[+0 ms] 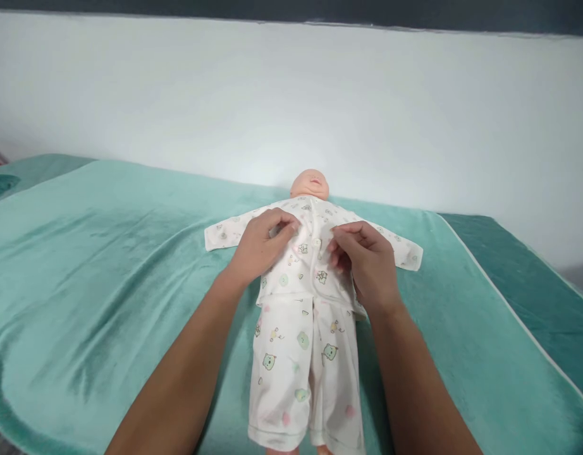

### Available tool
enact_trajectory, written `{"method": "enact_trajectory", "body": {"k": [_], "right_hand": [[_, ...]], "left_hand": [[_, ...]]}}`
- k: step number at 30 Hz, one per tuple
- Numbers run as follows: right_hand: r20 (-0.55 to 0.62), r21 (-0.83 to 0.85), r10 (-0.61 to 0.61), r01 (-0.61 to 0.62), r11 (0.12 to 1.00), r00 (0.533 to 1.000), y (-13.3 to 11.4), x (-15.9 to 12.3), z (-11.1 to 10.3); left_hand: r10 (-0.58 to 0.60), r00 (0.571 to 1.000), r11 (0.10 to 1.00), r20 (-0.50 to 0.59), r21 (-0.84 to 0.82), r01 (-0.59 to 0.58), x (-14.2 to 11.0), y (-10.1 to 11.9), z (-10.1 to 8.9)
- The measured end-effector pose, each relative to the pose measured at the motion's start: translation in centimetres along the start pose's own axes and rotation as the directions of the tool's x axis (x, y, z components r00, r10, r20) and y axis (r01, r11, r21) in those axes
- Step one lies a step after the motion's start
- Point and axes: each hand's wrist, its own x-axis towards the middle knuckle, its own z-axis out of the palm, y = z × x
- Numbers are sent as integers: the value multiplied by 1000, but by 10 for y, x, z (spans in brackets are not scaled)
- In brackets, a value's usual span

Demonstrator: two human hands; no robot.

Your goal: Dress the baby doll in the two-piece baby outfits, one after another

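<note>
A baby doll (310, 184) lies on its back on a teal blanket (106, 265), head pointing away from me. It wears a white printed shirt (305, 253) and matching white trousers (303, 373). My left hand (263, 243) rests on the left side of the shirt's chest, its fingers curled and pinching the fabric. My right hand (367, 262) is on the right side of the chest, fingers pinched on the shirt's front edge near a button. The sleeves lie spread out to both sides.
The blanket covers a wide bed or table that runs up to a white wall (320, 101) behind the doll. A darker green cover (523, 278) shows at the right, beyond the blanket's white-trimmed edge.
</note>
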Motion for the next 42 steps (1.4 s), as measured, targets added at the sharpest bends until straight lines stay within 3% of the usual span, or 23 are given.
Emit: {"method": "enact_trajectory", "body": {"k": [3,6,11,17,23,28,32,37,39,42], "right_hand": [[-151,-43,-172,168,985,973,8,4,0],[-106,-158,-262,244,957,959,14,6,1],[17,-328,-270,260,908,963,15,1,2],[107,-325,-259,279,904,960,15,-10,1],[185,-377,-256,309,873,949,15,-33,-2],[180,-279,-177,223,934,967,14,-52,-6],[137,-47,-114,122,991,984,14,-55,-9],[162,223,-9,-27,975,987,15,-50,-11],[197,234,36,-82,969,980,17,-45,-16],[145,81,85,-97,992,986,26,-33,-38]], "left_hand": [[77,991,994,-105,80,-69,3,-13,3],[119,989,988,-88,109,-109,-1,-16,4],[80,996,997,-30,21,-79,-38,-8,-1],[-21,1000,999,7,-38,21,-93,-7,-9],[-66,998,997,24,30,66,-107,-11,-11],[-129,991,991,-24,41,129,-107,-10,-11],[-148,987,989,-54,-17,148,-107,-9,-12],[-268,963,961,-13,-68,267,-103,-16,-13],[-311,947,950,-81,-39,309,-97,-26,-17],[-274,909,924,-313,177,339,-83,-51,-33]]}}
